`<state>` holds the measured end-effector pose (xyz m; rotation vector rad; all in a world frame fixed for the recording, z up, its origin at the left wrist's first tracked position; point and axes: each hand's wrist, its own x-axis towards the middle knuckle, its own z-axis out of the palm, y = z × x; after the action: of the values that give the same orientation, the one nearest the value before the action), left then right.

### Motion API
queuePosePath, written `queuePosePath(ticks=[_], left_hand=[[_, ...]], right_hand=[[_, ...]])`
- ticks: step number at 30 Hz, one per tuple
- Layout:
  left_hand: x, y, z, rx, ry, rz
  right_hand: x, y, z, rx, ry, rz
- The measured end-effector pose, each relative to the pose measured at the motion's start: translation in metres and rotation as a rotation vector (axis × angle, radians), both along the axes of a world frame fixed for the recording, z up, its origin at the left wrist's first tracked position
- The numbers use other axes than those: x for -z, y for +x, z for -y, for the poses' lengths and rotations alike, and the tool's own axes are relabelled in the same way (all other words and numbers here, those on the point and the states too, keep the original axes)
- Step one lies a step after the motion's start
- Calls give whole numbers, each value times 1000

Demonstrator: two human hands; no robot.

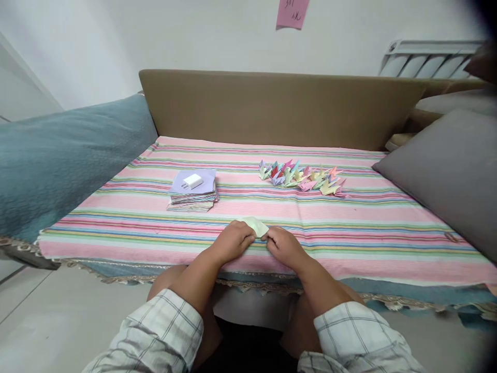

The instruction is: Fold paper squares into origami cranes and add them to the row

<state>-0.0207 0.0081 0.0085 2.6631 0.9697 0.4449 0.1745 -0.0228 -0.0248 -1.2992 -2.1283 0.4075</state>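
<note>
A small sheet of pale green paper (255, 226) is held between my two hands, just above the striped cloth near its front edge. My left hand (234, 240) is closed on the paper's left side, thumb pressed against the fingers. At the paper's right corner, my right hand (284, 247) pinches it with curled fingers. The paper looks partly folded, though its lower edge is hidden by my fingers. Beyond it to the right sit several folded paper cranes (303, 177) in many colours. To the left is a stack of square paper (193, 199).
A white charger plug (193, 181) lies on top of the paper stack. The striped cloth (128, 207) covers the seat. A brown backrest (272, 109) stands behind, a blue armrest (70, 155) at left and a grey cushion (446, 166) at right.
</note>
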Motion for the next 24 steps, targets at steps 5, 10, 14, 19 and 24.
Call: queuePosePath(ticks=[5,10,14,19,24], left_hand=[[-1,4,1,15,90,-102],[0,9,3,-44,131,-170],[-2,11,2,-54,114,-180],[-8,5,-1,-89,3,-46],[-10,-3,-5,-225,13,-15]], right_hand=[[0,6,2,131,9,-308],[-9,9,7,-68,125,-81],[-10,11,4,-64,127,10],[-8,13,1,-33,89,16],[-7,8,1,21,85,10]])
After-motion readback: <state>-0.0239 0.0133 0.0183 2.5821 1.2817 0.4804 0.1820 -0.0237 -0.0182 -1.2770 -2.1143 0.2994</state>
